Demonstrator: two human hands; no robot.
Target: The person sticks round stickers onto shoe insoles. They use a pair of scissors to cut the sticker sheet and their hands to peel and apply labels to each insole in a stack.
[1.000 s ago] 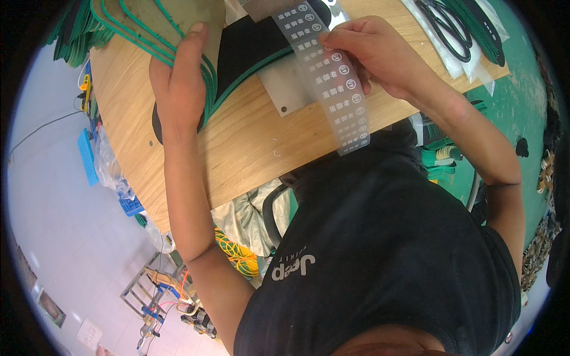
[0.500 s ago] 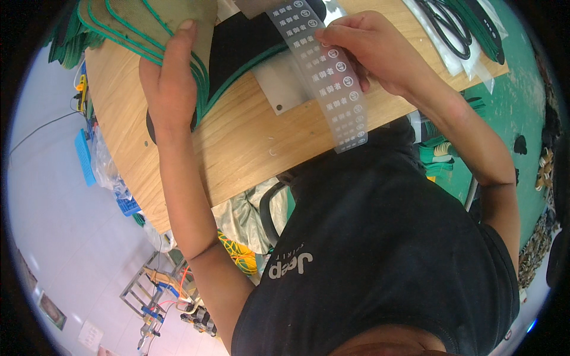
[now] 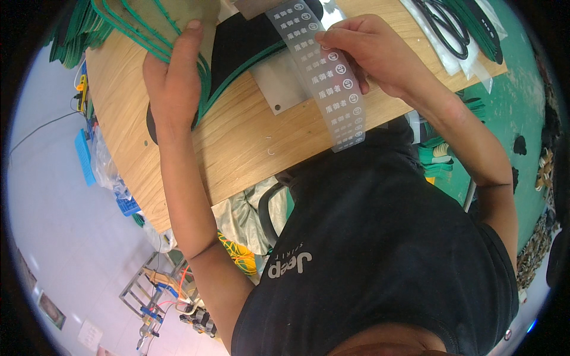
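Observation:
My left hand (image 3: 173, 86) is closed round a stack of tan panels with green edging (image 3: 199, 38), its thumb lying on top. Under and beside them, a black green-edged panel (image 3: 237, 50) extends right to a grey metal block (image 3: 252, 6) at the top edge. My right hand (image 3: 383, 56) pinches the right edge of a translucent label strip (image 3: 323, 83) between thumb and fingers. This strip, printed with repeated white marks, hangs past the table's near edge. Below the black panel lies a flat metal plate (image 3: 279, 89) with a small hole.
The wooden table (image 3: 237, 160) has small white scraps (image 3: 270, 148) on it. More green-edged pieces (image 3: 74, 41) are stacked far left. Black cords (image 3: 442, 26) lie on clear plastic at far right. A chair arm (image 3: 265, 210) sits below the near edge.
My left hand and the tan panels have shifted slightly right. The label strip has moved a little left and up, still in my right hand. The metal block appears slightly lower.

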